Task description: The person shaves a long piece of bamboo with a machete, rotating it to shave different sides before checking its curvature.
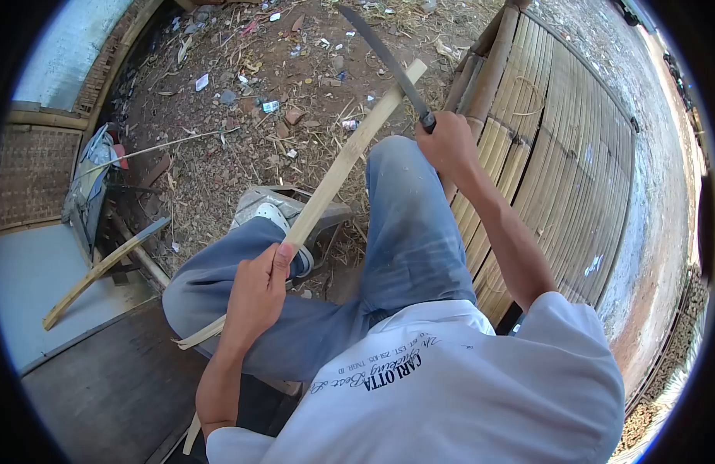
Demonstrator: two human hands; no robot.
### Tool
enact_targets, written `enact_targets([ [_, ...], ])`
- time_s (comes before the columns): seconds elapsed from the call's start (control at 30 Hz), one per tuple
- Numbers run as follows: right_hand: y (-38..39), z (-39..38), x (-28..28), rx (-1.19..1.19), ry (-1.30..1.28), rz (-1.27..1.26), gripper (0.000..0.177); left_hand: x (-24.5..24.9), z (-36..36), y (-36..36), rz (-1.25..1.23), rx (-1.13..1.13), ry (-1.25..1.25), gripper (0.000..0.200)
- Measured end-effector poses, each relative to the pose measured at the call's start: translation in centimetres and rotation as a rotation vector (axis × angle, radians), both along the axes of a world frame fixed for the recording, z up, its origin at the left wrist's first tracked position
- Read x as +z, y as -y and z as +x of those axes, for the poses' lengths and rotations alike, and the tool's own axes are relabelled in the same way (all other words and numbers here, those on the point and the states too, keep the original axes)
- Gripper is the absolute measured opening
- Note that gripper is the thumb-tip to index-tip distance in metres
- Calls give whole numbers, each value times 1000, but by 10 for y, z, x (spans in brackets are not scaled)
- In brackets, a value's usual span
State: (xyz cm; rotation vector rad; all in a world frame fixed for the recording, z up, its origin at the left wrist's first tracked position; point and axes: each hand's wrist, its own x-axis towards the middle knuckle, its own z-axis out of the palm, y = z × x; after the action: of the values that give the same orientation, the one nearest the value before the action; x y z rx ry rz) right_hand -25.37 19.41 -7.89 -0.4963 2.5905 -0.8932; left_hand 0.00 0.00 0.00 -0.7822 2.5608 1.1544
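Observation:
A long pale bamboo strip (pixel 342 166) slants from my left thigh up past my right knee. My left hand (pixel 258 290) is wrapped round its lower part, thumb on top. In my right hand (pixel 448 145) is the dark handle of a long machete (pixel 381 51). The blade crosses the strip close to its far end and points up and to the left. Below my left hand the strip's lower end (pixel 203 332) shows over my left thigh.
A bamboo slat bench (pixel 555 147) stands on the right. Littered bare ground (pixel 218 100) lies ahead. At the left, a curved bamboo piece (pixel 102 272) rests by a pale board (pixel 25 267). A block (pixel 326 213) is near my feet.

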Motion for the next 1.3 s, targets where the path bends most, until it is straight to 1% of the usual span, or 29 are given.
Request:
enact_targets([
  [0.07,-1,-11,9,-134,84,-56,26,1,-1,2,-15,-31,-37,46],
  [0.1,-13,4,15,-139,76,2,26,-5,-6,-11,43,-33,-43,46],
  [0.13,-4,40,19,50,-6,-95,28,3,-7,-11,42,-24,-29,49],
  [0.17,2,54,20,240,-118,-187,29,5,-12,-10,42,-13,-42,52],
  [0.2,3,49,14,230,-120,-195,29,4,-11,-8,34,-23,-42,52],
  [0.27,5,34,-7,105,-90,-76,30,3,-1,-6,-7,-20,13,53],
  [0.3,-7,-2,-24,-54,-48,-66,30,3,2,-5,-6,-14,19,53],
  [0.33,-17,-34,-36,-207,-13,-53,30,3,3,-5,50,-6,8,53],
  [0.4,-14,-30,-8,-183,0,-92,30,0,-2,-2,107,5,-20,54],
  [0.43,-16,-18,11,-178,31,-128,30,-1,-5,0,181,27,17,54],
  [0.47,-7,10,31,-117,30,-150,29,-2,-8,1,252,44,53,55],
  [0.5,-2,38,29,10,-7,-221,27,0,-11,2,249,36,48,55],
  [0.53,2,57,20,140,-40,-292,24,4,-12,2,402,109,109,54],
  [0.57,7,60,11,137,-36,-296,24,7,-11,3,553,188,176,53],
  [0.6,12,64,2,164,-116,-340,22,8,-11,6,548,188,182,53],
  [0.63,15,68,-4,189,-193,-384,22,9,-11,10,616,205,190,52],
  [0.67,17,52,-9,78,-153,-318,21,10,-10,13,687,226,198,50],
  [0.7,15,37,-10,82,-146,-317,21,8,-9,14,688,233,203,50],
  [0.77,11,10,2,-80,-26,-165,21,4,-12,17,727,241,155,52],
  [0.83,14,32,14,-81,-9,-174,20,8,-14,13,745,235,158,52],
  [0.9,14,70,8,277,-271,-412,23,10,-13,11,758,224,169,53],
  [0.93,15,73,1,325,-256,-430,25,10,-12,11,731,224,169,52],
  [0.97,14,58,-3,318,-254,-428,25,10,-11,11,705,226,176,52],
  [1.03,10,-6,-4,-121,-21,-116,26,7,-7,14,663,224,186,51],
  [1.1,-4,-48,-13,-217,-85,-153,28,1,-6,14,613,223,172,51],
  [1.17,1,-23,21,-167,-69,-165,27,-5,-5,9,334,100,78,50],
  [1.2,3,-1,33,-119,-45,-172,26,-3,-6,5,336,97,77,50],
  [1.27,7,54,26,286,-77,-215,24,3,-8,-7,-93,-53,-68,44],
  [1.3,7,55,21,280,-75,-221,24,2,-6,-12,-98,-59,-64,44],
])
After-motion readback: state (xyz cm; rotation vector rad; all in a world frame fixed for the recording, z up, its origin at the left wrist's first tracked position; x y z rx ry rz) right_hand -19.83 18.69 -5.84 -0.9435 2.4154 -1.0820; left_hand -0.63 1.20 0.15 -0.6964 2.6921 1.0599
